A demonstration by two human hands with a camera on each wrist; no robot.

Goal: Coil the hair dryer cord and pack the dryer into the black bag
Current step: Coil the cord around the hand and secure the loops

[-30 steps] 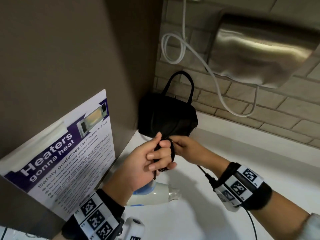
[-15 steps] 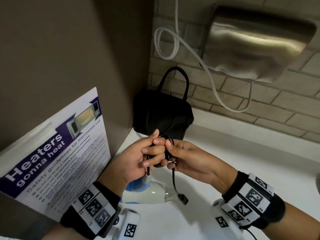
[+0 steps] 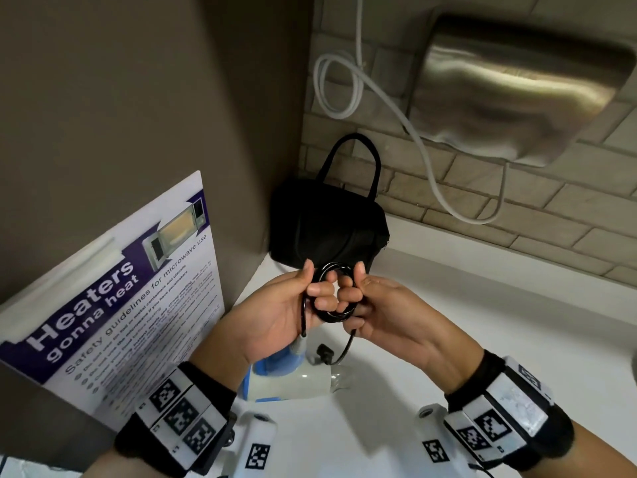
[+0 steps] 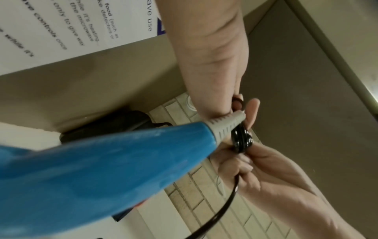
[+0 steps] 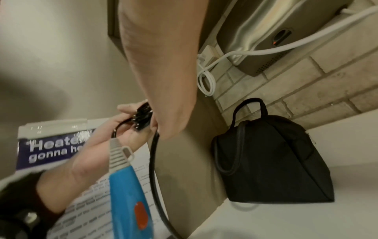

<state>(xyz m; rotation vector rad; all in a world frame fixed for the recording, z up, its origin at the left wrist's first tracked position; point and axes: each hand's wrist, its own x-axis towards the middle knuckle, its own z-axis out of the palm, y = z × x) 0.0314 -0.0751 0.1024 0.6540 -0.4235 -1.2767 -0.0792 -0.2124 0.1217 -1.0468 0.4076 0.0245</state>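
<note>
Since half a second ago, both hands have kept their grip on the cord (image 3: 333,294), and its free tail has shortened: the plug (image 3: 324,350) now hangs closer below the right hand, over the dryer.

Left hand (image 3: 275,312): fingers curled, thumb up. It grips the left side of the coiled cord, with two fingers passed through the loops. A straight run of cord drops from this hand to the grey strain relief on the dryer handle.

Right hand (image 3: 382,312): fingers curled, thumb pressed on top of the coil. It pinches the right side of the loops. The tail leaves under this hand, curves down and left, and ends at the plug.

Cord: wound in several small round loops, held between the two hands above the counter (image 3: 482,322). In the left wrist view the loops (image 4: 241,139) sit bunched between both sets of fingers.

Dryer (image 3: 286,377): blue and white, below the hands and nearer than the coil, barrel pointing right. Whether it rests on the counter or hangs from the cord cannot be told.

Bag (image 3: 327,225): black, upright in the far corner, just beyond the hands, handle raised against the brick wall (image 3: 517,215). It is not touched by either hand.
</note>
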